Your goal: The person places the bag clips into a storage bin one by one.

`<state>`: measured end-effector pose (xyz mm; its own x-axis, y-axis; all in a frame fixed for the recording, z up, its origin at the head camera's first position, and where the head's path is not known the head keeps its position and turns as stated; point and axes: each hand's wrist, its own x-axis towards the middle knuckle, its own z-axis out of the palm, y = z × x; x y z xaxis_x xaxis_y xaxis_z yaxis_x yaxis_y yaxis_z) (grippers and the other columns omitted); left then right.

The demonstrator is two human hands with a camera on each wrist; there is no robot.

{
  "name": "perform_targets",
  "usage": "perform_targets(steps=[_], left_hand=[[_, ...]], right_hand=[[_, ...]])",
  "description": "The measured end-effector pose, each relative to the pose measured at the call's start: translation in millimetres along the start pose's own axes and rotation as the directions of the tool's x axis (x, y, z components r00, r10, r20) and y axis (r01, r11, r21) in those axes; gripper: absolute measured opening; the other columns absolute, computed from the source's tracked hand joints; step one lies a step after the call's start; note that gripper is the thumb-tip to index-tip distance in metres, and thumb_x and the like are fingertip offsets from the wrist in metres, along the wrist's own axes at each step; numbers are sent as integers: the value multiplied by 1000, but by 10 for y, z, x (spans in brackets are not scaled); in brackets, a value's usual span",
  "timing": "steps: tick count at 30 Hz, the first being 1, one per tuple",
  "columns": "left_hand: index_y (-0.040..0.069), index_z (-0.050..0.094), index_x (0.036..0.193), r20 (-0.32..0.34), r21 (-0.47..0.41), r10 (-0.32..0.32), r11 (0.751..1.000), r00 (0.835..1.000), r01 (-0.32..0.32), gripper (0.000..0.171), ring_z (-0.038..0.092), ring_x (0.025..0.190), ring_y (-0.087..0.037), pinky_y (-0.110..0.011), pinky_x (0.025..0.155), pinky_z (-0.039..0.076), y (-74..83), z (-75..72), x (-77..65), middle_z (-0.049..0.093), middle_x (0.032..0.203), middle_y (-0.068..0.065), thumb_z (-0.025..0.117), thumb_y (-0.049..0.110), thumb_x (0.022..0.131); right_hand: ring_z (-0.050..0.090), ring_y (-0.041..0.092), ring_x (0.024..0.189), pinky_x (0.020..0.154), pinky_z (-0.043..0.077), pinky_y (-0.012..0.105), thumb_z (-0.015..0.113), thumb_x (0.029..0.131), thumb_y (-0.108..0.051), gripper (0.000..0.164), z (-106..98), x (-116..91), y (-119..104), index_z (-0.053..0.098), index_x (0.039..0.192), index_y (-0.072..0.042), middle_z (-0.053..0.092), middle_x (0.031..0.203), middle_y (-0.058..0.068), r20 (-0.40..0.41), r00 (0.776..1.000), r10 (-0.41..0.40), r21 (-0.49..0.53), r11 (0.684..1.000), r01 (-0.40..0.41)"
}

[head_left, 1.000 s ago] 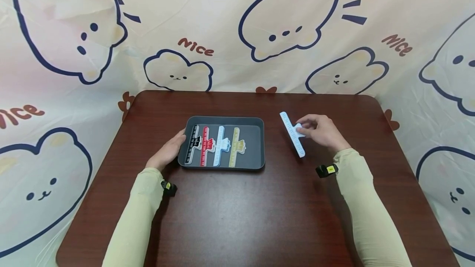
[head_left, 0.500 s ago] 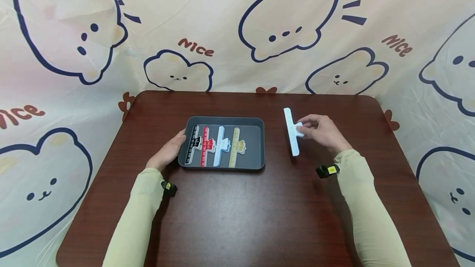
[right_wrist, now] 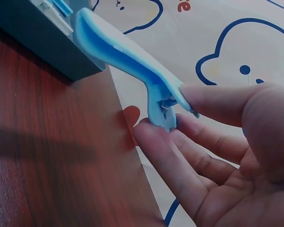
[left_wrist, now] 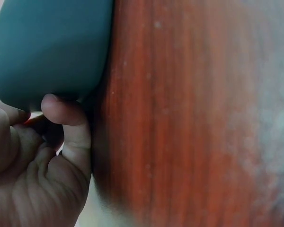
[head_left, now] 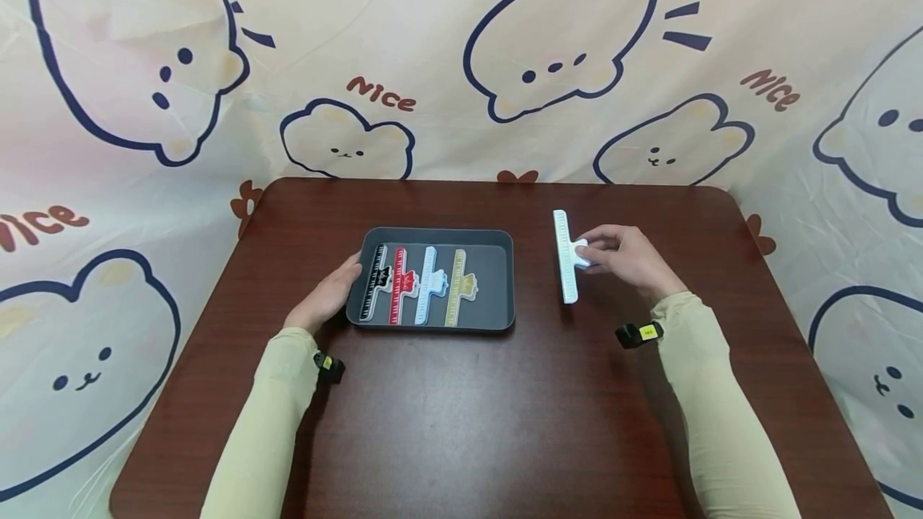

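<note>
In the head view my right hand (head_left: 626,257) pinches a light blue ruler clip (head_left: 566,256) by its handle, to the right of the tray. The right wrist view shows its spring handles (right_wrist: 164,106) between thumb and index finger, the long blade (right_wrist: 123,54) reaching away. My left hand (head_left: 324,293) grips the left end of a dark grey tray (head_left: 497,287), with a bent finger (left_wrist: 68,113) against its outside. Inside the tray lie a black clip (head_left: 374,283), a red clip (head_left: 398,285), another light blue clip (head_left: 426,285) and a yellow clip (head_left: 456,287).
Both arms reach over a dark brown wooden table (head_left: 461,423). Behind it and at the sides hangs a pale cloth (head_left: 447,142) printed with cartoon outlines. The tray's right part is bare.
The clip in my right hand has turned from a slant to nearly lengthwise, its lower end swinging left. The left hand and the tray stay where they were.
</note>
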<state>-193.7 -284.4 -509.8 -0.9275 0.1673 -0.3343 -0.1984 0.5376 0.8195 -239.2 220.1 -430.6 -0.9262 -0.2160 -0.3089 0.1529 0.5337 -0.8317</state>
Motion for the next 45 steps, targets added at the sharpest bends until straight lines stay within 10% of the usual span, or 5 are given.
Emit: perform_targets(steps=[45], left_hand=[[18,5,168,5,2,8,1000,1000,-8,59,1,162,-32,-61,128,4,-15,-9,12,5,176,-8,24,36,115]], right_hand=[[73,40,105,96,60,41,76,97,-26,40,242,64,-159,65,130,-5,71,120,21,44,999,-16,-2,1000,16]])
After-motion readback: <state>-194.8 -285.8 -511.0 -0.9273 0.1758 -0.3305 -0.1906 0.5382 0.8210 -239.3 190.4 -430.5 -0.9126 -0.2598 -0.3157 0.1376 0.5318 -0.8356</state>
